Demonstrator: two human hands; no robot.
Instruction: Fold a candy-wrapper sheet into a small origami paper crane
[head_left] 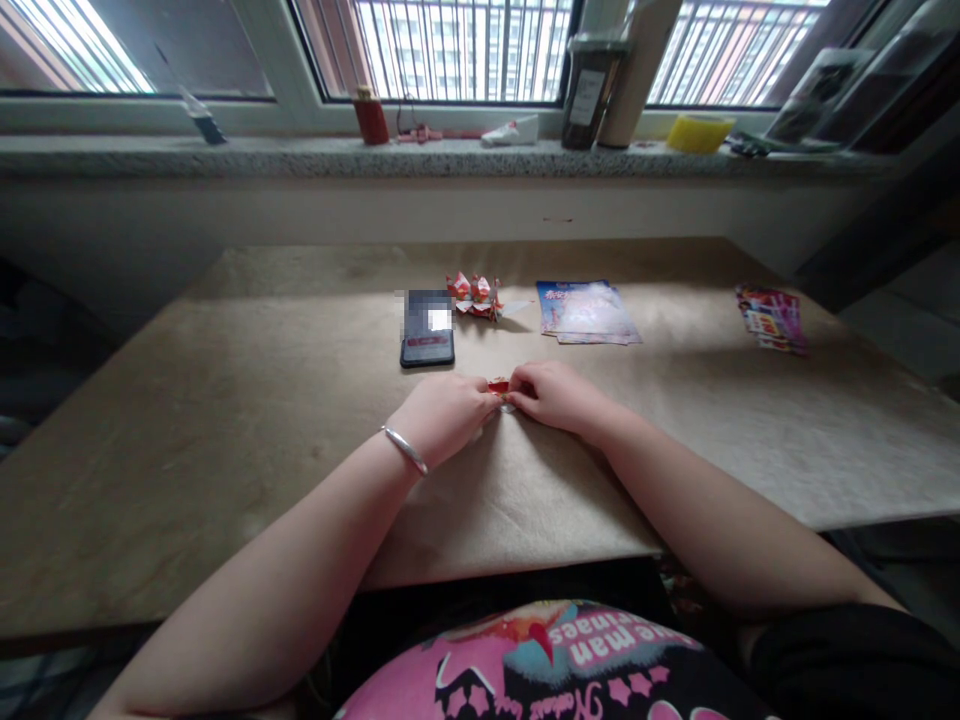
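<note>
Both hands meet over the middle of the table, pinching a small red and white piece of folded paper (498,386) between them. My left hand (448,402), with a silver bangle on its wrist, is closed on the paper's left side. On the right side, the thumb and fingertips of my right hand (551,392) press together on it. Most of the paper is hidden by the fingers. Beyond the hands stand red and white folded paper shapes (474,292), close to a dark phone (427,330) lying flat.
Blue printed sheets (586,310) lie right of the folded shapes on the table (300,420). Colourful printed cards (772,320) rest farther right. Along the windowsill (285,158) are a red bottle (370,116), a dark jar (592,92) and a yellow tape roll (699,133).
</note>
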